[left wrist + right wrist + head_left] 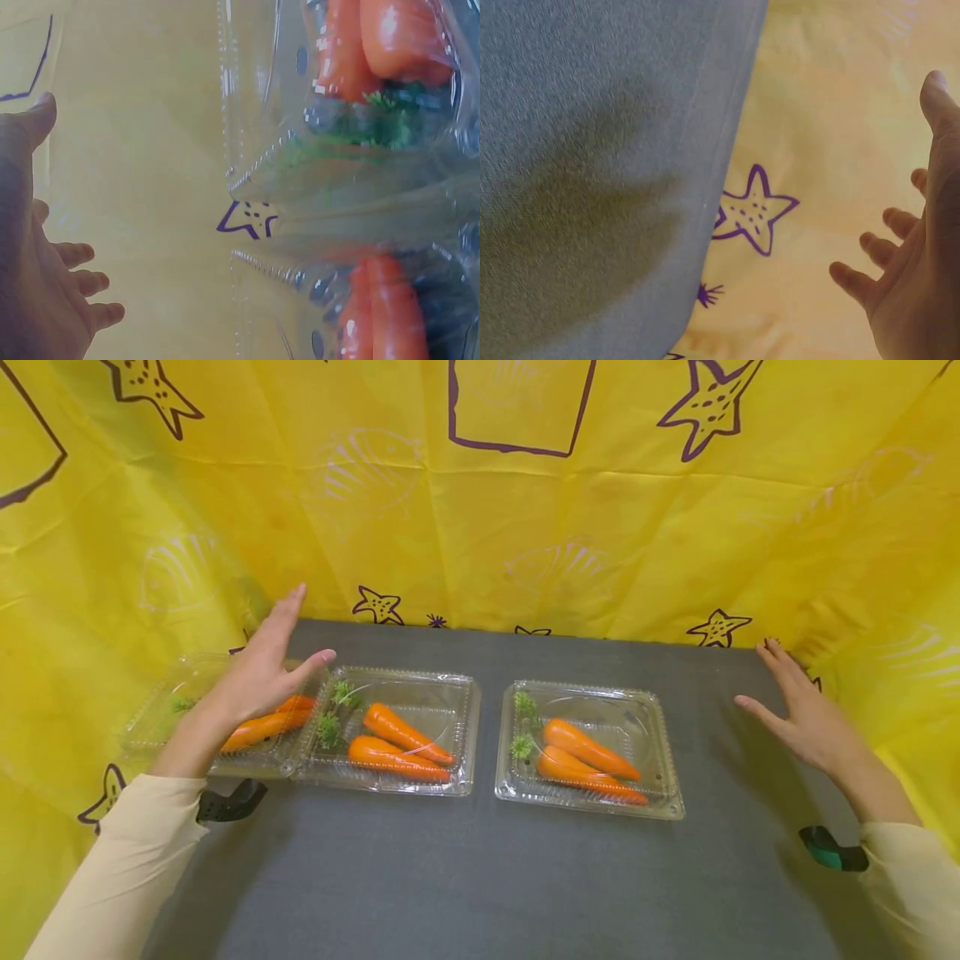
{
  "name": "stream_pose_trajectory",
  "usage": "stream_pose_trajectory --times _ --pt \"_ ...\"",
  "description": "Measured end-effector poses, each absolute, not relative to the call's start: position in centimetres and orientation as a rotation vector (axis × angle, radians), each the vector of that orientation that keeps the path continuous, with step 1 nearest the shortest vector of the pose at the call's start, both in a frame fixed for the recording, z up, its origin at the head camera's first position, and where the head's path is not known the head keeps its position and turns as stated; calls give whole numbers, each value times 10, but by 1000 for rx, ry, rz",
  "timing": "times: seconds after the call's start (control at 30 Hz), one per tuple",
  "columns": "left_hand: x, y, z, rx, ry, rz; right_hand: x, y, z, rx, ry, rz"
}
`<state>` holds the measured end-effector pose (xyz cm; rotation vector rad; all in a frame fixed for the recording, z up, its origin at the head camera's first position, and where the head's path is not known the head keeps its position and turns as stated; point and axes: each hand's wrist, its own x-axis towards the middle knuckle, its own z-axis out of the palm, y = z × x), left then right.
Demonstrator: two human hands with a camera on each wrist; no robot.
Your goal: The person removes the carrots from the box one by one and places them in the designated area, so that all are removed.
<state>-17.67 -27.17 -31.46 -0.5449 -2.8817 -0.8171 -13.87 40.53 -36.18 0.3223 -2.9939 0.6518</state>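
Three clear plastic clamshell boxes stand in a row on the grey table, each with carrots and bits of green inside. In the head view my left hand (258, 672) hovers over the left box (161, 727) with thumb and fingers spread, hiding part of it. The middle box (461, 735) sits against the left one, and the right box (667, 777) lies apart from them across a gap. My right hand (806, 718) is held over the table's right side, fingers extended, away from every box. Neither hand holds anything.
The grey table (420, 877) ends at the back against a yellow curtain (480, 535) printed with starfish and fish. The curtain also hangs along both sides. A dark band (232, 802) is on the left wrist, and a dark and green band (832, 850) on the right.
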Motion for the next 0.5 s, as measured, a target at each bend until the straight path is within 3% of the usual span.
stream_pose_trajectory --times 0.5 --pt "-167 -254 -316 -587 -2877 -807 -124 392 -369 354 -2976 657"
